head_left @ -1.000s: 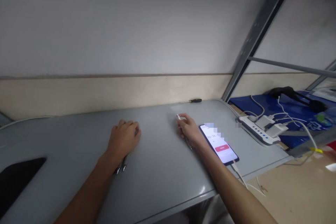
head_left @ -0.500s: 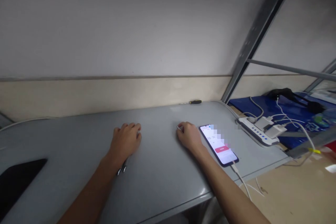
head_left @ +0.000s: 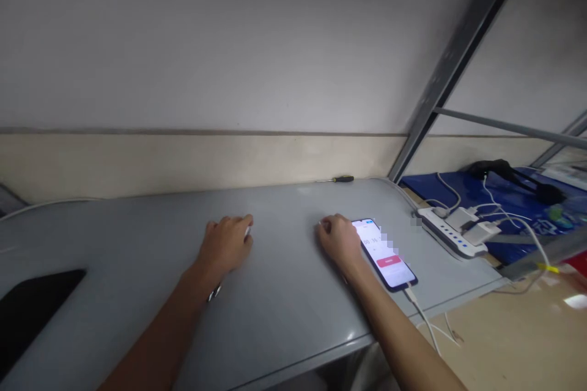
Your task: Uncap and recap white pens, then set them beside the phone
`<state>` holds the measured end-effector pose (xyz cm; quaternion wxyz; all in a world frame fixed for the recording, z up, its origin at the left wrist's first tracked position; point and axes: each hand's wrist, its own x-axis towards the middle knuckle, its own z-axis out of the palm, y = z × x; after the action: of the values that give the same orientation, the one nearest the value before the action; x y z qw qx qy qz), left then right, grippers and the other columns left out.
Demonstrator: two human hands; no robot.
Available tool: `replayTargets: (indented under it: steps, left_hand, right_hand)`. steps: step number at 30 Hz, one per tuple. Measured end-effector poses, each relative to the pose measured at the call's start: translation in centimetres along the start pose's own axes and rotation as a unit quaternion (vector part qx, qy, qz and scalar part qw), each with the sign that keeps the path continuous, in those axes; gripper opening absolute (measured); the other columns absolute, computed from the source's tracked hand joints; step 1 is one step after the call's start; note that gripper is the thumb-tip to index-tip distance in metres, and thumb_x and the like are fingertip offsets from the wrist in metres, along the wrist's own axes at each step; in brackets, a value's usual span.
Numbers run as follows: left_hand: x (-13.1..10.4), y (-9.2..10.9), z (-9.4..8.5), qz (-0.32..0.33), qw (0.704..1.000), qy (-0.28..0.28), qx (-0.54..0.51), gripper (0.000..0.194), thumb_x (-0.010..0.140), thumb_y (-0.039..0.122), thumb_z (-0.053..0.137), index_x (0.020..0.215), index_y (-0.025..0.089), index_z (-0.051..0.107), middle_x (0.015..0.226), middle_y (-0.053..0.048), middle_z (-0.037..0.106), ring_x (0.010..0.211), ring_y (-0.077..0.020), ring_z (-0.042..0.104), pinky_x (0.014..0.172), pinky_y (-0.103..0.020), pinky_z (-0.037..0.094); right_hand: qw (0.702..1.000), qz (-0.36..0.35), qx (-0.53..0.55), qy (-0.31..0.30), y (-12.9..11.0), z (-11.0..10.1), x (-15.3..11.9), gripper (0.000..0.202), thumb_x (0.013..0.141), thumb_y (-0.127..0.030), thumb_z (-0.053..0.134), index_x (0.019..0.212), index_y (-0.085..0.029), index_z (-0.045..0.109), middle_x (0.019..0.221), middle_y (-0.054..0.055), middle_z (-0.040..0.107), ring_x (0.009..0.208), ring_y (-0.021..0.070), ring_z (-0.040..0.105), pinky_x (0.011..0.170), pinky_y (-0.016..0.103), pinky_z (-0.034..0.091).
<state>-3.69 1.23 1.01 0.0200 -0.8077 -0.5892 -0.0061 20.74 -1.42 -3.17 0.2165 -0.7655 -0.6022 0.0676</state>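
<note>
My left hand rests over the grey desk with its fingers curled; a small white thing shows between thumb and forefinger. Two shiny metallic tips stick out from beneath its wrist, the rest being hidden. On the right, my right hand is closed with its fingers bent under, beside the lit phone. A tiny pale spot shows at its fingertips, too small to name. The phone has a white cable plugged into its lower end.
A screwdriver lies by the wall. At the right edge sits a white power strip with chargers and cables. A black flat object is at the left. Past the metal post is a blue surface.
Both hands have shifted slightly to the right, and my right hand now overlaps the phone's upper left edge. The white thing has come into view at my left hand.
</note>
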Motion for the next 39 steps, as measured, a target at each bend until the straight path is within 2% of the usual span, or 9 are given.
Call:
replayTargets:
  steps: [5, 10, 16, 20, 22, 28, 31, 35, 39]
  left_hand:
    - [0.0, 0.6, 0.4, 0.033, 0.995, 0.03, -0.086, 0.018, 0.085, 0.016, 0.049, 0.097, 0.021, 0.062, 0.084, -0.004, 0.069, 0.083, -0.0231, 0.064, 0.073, -0.033, 0.039]
    - [-0.1, 2.6, 1.3, 0.093, 0.948, 0.071, -0.295, 0.015, 0.084, 0.02, 0.056, 0.097, 0.022, 0.06, 0.086, 0.0, 0.067, 0.074, -0.0155, 0.061, 0.068, -0.026, 0.043]
    - [-0.6, 4.6, 1.5, 0.148, 0.902, 0.133, -0.383, 0.001, 0.083, 0.02, 0.059, 0.084, 0.02, 0.058, 0.079, 0.0, 0.061, 0.07, -0.0139, 0.058, 0.064, -0.024, 0.045]
    - [-0.4, 4.1, 1.5, 0.165, 0.887, 0.153, -0.403, 0.005, 0.084, 0.024, 0.061, 0.083, 0.02, 0.058, 0.086, -0.001, 0.063, 0.076, -0.0143, 0.06, 0.069, -0.025, 0.049]
    - [-0.2, 3.5, 1.6, 0.156, 0.892, 0.166, -0.391, 0.008, 0.086, 0.029, 0.06, 0.088, 0.021, 0.06, 0.088, -0.001, 0.064, 0.078, -0.0151, 0.061, 0.071, -0.027, 0.05]
    - [0.5, 1.8, 1.8, 0.146, 0.918, 0.232, -0.287, 0.02, 0.096, 0.034, 0.046, 0.092, 0.02, 0.061, 0.085, -0.002, 0.066, 0.077, -0.017, 0.064, 0.07, -0.029, 0.048]
    - [0.4, 1.3, 2.0, 0.164, 0.924, 0.234, -0.252, 0.021, 0.099, 0.032, 0.043, 0.095, 0.02, 0.06, 0.087, -0.002, 0.066, 0.076, -0.0156, 0.064, 0.069, -0.027, 0.048]
    - [0.5, 0.7, 2.2, 0.196, 0.934, 0.235, -0.185, 0.024, 0.1, 0.033, 0.041, 0.097, 0.02, 0.062, 0.087, -0.002, 0.065, 0.077, -0.0154, 0.062, 0.072, -0.028, 0.048]
    - [1.3, 0.0, 1.8, 0.227, 0.923, 0.293, -0.101, 0.024, 0.1, 0.032, 0.043, 0.093, 0.018, 0.062, 0.082, -0.003, 0.065, 0.079, -0.018, 0.059, 0.075, -0.032, 0.044]
  right_hand:
    - [0.996, -0.013, 0.073, 0.052, 0.5, 0.2, 0.4, 0.029, 0.087, -0.027, 0.053, 0.106, -0.015, 0.073, 0.097, 0.011, 0.07, 0.083, 0.0215, 0.063, 0.071, 0.03, 0.041]
    - [0.959, -0.143, 0.23, 0.083, -0.8, 0.1, 0.0, 0.022, 0.085, -0.027, 0.059, 0.099, -0.016, 0.072, 0.086, 0.007, 0.068, 0.079, 0.0189, 0.061, 0.073, 0.029, 0.043]
    - [0.905, -0.186, 0.369, -0.103, -3.1, 0.2, -0.6, 0.034, 0.089, -0.045, 0.058, 0.075, -0.016, 0.068, 0.063, 0.0, 0.059, 0.058, 0.0119, 0.048, 0.056, 0.025, 0.034]
    - [0.836, -0.165, 0.481, -0.206, -3.4, 0.0, 0.5, 0.029, 0.083, -0.044, 0.065, 0.075, -0.016, 0.061, 0.06, -0.004, 0.051, 0.054, 0.0094, 0.042, 0.052, 0.023, 0.031]
    - [0.81, -0.157, 0.52, -0.22, -3.5, -0.2, 1.6, 0.025, 0.08, -0.041, 0.067, 0.08, -0.016, 0.061, 0.064, -0.004, 0.051, 0.054, 0.0088, 0.043, 0.052, 0.023, 0.031]
    - [0.806, -0.111, 0.55, -0.188, -3.8, -0.4, 4.4, 0.028, 0.076, -0.035, 0.07, 0.096, -0.018, 0.064, 0.064, -0.005, 0.05, 0.052, 0.0091, 0.044, 0.051, 0.023, 0.032]
    - [0.811, -0.126, 0.522, -0.233, -3.7, -0.2, 4.3, 0.028, 0.082, -0.043, 0.064, 0.077, -0.016, 0.063, 0.059, -0.004, 0.049, 0.051, 0.0088, 0.04, 0.05, 0.024, 0.029]
    - [0.859, -0.164, 0.423, -0.239, -3.2, 0.0, 3.6, 0.048, 0.089, -0.053, 0.053, 0.06, -0.015, 0.058, 0.05, -0.004, 0.044, 0.049, 0.0084, 0.036, 0.051, 0.025, 0.026]
    - [0.822, -0.088, 0.468, -0.312, -2.9, 0.1, 3.6, 0.05, 0.089, -0.056, 0.051, 0.065, -0.014, 0.062, 0.047, -0.004, 0.046, 0.044, 0.0081, 0.035, 0.049, 0.025, 0.025]
